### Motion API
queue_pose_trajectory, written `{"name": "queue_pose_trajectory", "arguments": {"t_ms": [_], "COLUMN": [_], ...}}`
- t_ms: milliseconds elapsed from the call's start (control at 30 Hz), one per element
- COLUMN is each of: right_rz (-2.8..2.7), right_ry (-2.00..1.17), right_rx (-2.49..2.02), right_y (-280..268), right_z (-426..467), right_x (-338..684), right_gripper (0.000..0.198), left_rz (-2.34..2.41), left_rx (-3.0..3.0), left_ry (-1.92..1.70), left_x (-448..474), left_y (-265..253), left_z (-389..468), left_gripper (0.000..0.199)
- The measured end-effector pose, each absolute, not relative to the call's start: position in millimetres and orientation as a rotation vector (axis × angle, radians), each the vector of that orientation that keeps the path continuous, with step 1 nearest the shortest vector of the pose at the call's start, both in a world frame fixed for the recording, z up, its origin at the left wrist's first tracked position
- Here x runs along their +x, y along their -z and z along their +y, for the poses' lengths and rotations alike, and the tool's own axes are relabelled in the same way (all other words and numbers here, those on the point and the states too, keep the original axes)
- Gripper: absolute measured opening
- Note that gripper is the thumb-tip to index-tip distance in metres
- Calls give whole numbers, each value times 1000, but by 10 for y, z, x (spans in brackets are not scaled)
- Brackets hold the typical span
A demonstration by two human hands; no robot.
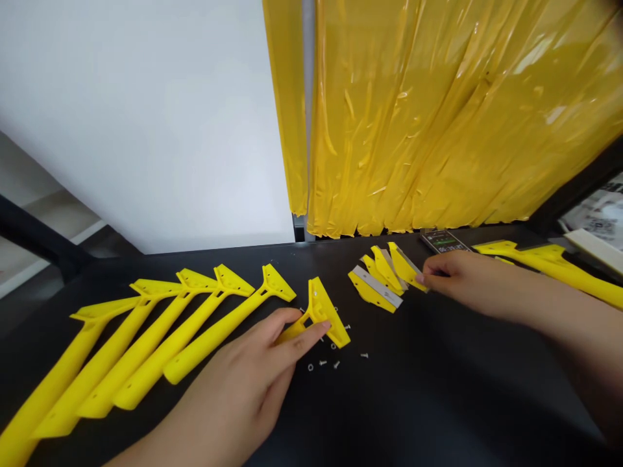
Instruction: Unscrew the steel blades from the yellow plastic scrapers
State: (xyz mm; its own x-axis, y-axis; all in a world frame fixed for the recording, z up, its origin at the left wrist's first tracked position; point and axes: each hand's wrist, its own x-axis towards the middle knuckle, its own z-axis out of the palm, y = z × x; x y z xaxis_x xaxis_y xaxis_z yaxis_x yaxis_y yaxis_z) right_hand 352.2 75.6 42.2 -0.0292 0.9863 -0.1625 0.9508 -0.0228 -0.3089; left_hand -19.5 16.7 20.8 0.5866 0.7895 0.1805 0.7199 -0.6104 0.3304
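My left hand (238, 383) is closed around a yellow scraper handle (327, 311), its wide, holed head pointing away from me. My right hand (460, 279) pinches the near end of a yellow scraper blade plate (405, 266) that has a grey metal edge. Beside that plate lie several similar plates, the nearest being a yellow plate with a grey blade (377, 290) across it. Small screws (336, 364) and nuts (310, 368) are scattered on the black table below the handle's head. Part of the held handle is hidden by my left fingers.
Several yellow scraper handles (219, 334) lie in a slanted row at left on the black table (418, 402). A dark device with a lit display (445, 242) sits behind my right hand. More yellow tools (559, 259) lie at far right. A yellow plastic curtain (413, 117) hangs behind.
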Motion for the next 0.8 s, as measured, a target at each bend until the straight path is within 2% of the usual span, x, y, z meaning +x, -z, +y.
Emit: {"name": "queue_pose_trajectory", "arguments": {"t_ms": [133,233,367,467,567,800], "right_rz": [-2075,-2095,-2364,-2492,-2566,-2527], "right_ry": [-160,28,-97,-171,-208,-282], "right_rx": [-2210,-2077,-1567,-1353,-1283,-1257], "right_y": [-410,-401,-337,-270,-223,-181], "right_z": [691,582,388,287,256,262], "right_x": [3558,3280,2739,2492,2423,2439], "right_gripper": [29,31,41,57,62,57], "left_rz": [1230,1225,1218,1188,1160,1149], "left_rx": [2606,2615,2632,2640,2643,2633], "left_ry": [-440,-418,-405,-374,-352,-393], "left_x": [-211,-219,-204,-199,-199,-197], "left_y": [-208,-200,-190,-193,-198,-190], "left_z": [147,128,116,119,123,118], "left_gripper": [56,57,60,59,60,58]}}
